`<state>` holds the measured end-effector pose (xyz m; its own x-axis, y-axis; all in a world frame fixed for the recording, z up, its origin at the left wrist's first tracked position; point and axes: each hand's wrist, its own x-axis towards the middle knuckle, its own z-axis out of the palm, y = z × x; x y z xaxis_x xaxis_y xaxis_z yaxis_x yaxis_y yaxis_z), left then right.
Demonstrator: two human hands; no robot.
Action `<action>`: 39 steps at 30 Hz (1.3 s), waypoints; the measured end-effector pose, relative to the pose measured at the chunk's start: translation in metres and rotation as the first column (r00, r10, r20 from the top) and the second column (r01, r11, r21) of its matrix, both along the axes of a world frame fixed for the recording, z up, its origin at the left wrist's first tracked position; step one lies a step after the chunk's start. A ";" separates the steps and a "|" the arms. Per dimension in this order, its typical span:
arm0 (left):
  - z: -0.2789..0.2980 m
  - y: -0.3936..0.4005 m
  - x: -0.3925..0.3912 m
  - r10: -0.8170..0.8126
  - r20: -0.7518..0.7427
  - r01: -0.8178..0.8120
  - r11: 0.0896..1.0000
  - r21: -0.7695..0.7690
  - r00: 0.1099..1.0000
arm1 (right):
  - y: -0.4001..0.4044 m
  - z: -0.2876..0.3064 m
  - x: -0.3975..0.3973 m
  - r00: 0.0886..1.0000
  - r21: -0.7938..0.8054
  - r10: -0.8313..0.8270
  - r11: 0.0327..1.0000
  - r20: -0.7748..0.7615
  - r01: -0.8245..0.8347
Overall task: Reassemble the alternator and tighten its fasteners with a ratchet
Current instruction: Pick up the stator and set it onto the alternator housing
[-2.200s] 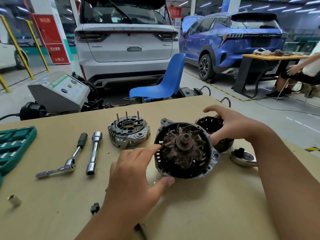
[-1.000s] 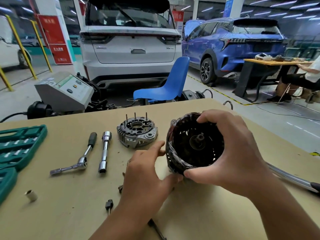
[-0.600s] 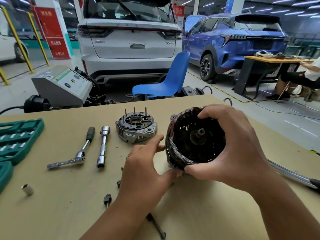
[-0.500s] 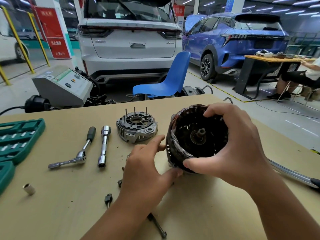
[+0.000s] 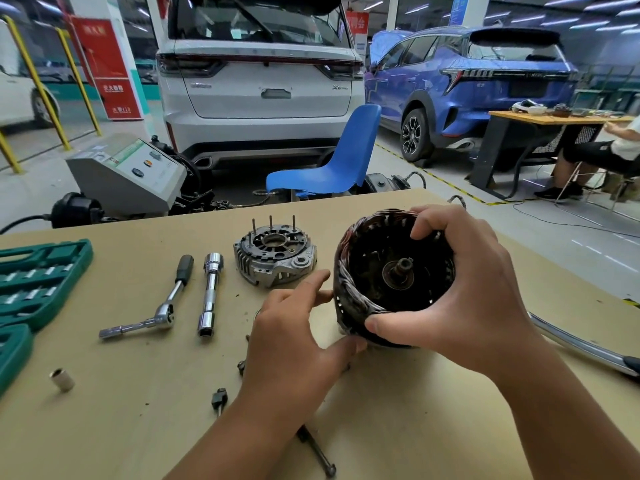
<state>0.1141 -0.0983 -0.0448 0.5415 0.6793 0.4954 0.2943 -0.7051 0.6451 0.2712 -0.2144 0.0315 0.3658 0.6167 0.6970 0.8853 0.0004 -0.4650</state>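
Behind the tan worktable stand a white SUV and a blue SUV, with a blue plastic chair and a grey test machine just past the table's far edge.

On the table, right of centre, sits the dark alternator body, its open end tilted toward the camera so that the winding ring and the central shaft show inside. The right hand grips it: the fingers curl over the top rim and the thumb presses the lower near rim, so the hand wraps the body's right side. The left hand lies beside the body's left flank, fingers loosely spread and nearly straight; the forefinger tip reaches the left edge of the windings and the thumb tip touches the base, without curling round anything.

Just behind the left hand lies the silver end cover, flat on the table, three thin studs standing up from it. Left of that lie a chrome socket extension and a ratchet with a black grip, side by side but apart. A small loose socket lies near the left edge, beside a green tool case. Small dark fasteners lie near the left wrist, and a long bolt lies under the left forearm. A chrome bar lies at the far right.
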 end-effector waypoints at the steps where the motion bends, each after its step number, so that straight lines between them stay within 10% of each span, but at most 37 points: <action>1: 0.000 0.000 0.000 0.002 -0.001 -0.002 1.000 0.001 1.000 | -0.001 0.000 0.001 1.000 0.002 0.007 1.000 0.001 -0.007; 19: 0.003 -0.002 0.000 0.025 -0.033 -0.025 1.000 0.012 0.999 | 0.000 -0.010 0.019 0.990 -0.056 0.123 0.991 0.075 -0.119; 26: 0.009 -0.006 -0.003 0.029 -0.107 -0.027 0.999 0.023 0.994 | -0.012 -0.016 0.056 0.945 0.133 0.203 0.976 -0.257 -0.174; 34: 0.011 -0.006 0.001 0.070 -0.140 -0.033 0.968 0.251 0.988 | -0.032 -0.040 0.085 0.925 -0.385 0.215 0.861 -0.313 -0.331; 39: 0.011 -0.005 0.006 0.121 -0.130 -0.077 0.951 0.299 0.984 | -0.017 -0.048 0.078 0.959 -0.291 0.210 0.921 -0.192 -0.260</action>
<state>0.1200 -0.1038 -0.0341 0.5593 0.5705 0.6014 0.4471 -0.8186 0.3606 0.3489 -0.2317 -0.0167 0.2714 0.8738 0.4036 0.7948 0.0330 -0.6060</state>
